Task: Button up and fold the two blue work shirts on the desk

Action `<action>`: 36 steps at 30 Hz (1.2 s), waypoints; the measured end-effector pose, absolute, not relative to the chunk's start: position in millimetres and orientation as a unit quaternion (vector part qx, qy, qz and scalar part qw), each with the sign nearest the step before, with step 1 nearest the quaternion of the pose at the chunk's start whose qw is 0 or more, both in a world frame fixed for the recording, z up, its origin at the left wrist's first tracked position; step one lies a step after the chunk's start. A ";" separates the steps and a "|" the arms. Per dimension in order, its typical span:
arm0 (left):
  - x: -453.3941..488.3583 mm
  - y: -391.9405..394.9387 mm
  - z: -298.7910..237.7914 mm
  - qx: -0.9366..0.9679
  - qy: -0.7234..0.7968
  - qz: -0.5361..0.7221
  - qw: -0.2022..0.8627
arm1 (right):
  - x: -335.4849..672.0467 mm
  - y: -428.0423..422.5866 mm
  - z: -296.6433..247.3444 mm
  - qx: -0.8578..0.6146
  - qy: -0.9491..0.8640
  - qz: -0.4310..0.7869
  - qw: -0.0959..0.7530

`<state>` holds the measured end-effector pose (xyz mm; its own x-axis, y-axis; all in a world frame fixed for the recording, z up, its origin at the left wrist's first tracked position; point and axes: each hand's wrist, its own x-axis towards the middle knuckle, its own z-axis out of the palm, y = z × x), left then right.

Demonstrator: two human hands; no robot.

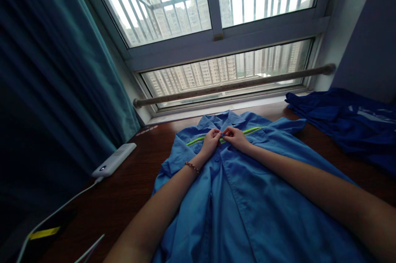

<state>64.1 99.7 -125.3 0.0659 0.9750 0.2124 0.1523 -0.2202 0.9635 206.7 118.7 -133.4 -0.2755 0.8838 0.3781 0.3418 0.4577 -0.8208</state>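
Observation:
A blue work shirt (pixel 247 197) with a yellow-green stripe across the chest lies face up, its collar toward the window. Both hands meet at the front placket, level with the stripe. My left hand (pixel 212 139), with a beaded bracelet on its wrist, pinches one edge of the shirt front. My right hand (pixel 235 137) is closed in a pinch on the facing edge, fingertips almost touching the left ones. Whether a button sits between the fingers is hidden. Below the hands the two front edges hang apart.
A darker blue garment (pixel 349 118) lies crumpled at the right. To the left, a white power bank (pixel 114 160) with a white cable (pixel 62 207) rests on the brown wooden surface (pixel 139 172). A teal curtain (pixel 77 48) hangs beside it. Behind the shirt, a rail (pixel 235 86) crosses the window.

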 end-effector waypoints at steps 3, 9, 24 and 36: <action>64.8 99.9 -125.0 0.629 0.470 0.478 0.394 | 206.7 118.6 -133.0 -0.417 -0.733 0.313 0.438; 64.2 98.0 -125.3 0.635 0.452 0.467 0.417 | 207.3 117.5 -131.9 -0.428 -0.730 0.293 0.444; 60.5 99.1 -124.4 0.594 0.448 0.461 0.484 | 183.5 61.1 -119.8 -0.460 -0.820 0.129 0.314; 63.1 92.9 -117.8 0.620 0.472 0.459 0.427 | 205.1 37.1 -110.9 -0.466 -0.813 0.216 0.272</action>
<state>63.1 92.9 -117.8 0.1330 0.9770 0.1667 0.1933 -0.1906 0.9625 205.1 37.1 -110.9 -0.4165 0.8766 0.2412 0.6407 0.4712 -0.6062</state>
